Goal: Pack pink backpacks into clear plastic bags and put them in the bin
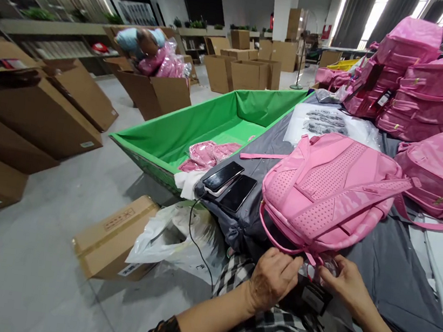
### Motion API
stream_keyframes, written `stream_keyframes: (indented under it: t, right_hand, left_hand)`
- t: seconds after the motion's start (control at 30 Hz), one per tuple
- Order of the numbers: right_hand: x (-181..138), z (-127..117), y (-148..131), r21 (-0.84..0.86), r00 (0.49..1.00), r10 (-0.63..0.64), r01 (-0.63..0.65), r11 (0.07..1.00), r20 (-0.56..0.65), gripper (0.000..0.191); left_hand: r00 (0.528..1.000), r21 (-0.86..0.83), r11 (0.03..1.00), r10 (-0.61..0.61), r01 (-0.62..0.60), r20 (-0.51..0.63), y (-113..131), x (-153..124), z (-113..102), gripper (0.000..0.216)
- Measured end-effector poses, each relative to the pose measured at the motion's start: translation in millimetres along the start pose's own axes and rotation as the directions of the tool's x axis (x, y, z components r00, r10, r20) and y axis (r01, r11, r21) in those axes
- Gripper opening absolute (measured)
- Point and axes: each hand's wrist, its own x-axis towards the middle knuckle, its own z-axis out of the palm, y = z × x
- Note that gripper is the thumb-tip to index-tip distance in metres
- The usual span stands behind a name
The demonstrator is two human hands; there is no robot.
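Note:
A pink backpack [332, 194] lies back-side up on the grey cloth-covered table [390, 275], its straps facing me. My left hand [274, 279] and my right hand [347, 283] meet at its near bottom edge. Both hands have fingers curled in a pinch around a small clear plastic piece and a dark tag [314, 298] hanging from the bag. What exactly the fingers grip is partly hidden.
Two phones [230, 184] lie on the table's left corner, a cable trailing down. A green-lined bin [210, 126] holds pink wrapped items. Stacked pink backpacks [429, 79] fill the far right. Cardboard boxes [27, 118] crowd the floor; a person [140, 41] bends over one.

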Motion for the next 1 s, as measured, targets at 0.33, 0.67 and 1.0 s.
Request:
stream_keyframes:
  t: [0.33, 0.67, 1.0]
  right_hand:
    - [1, -7, -2, -0.012, 0.998, -0.051, 0.051, 0.999, -0.044, 0.033]
    - [5, -9, 11, 0.032, 0.999, -0.046, 0.045, 0.998, 0.016, 0.033]
    - [-3, -14, 23, 0.039, 0.997, -0.009, 0.006, 0.999, 0.074, 0.051]
  left_hand:
    - [0.912, -0.149, 0.935, -0.349, 0.323, -0.214, -11, 7, 4, 0.015]
    - [0.616, -0.707, 0.086, -0.571, 0.702, 0.542, 18, -21, 36, 0.037]
    - [0.506, -0.652, -0.325, -0.432, 0.685, 0.747, 30, -25, 60, 0.051]
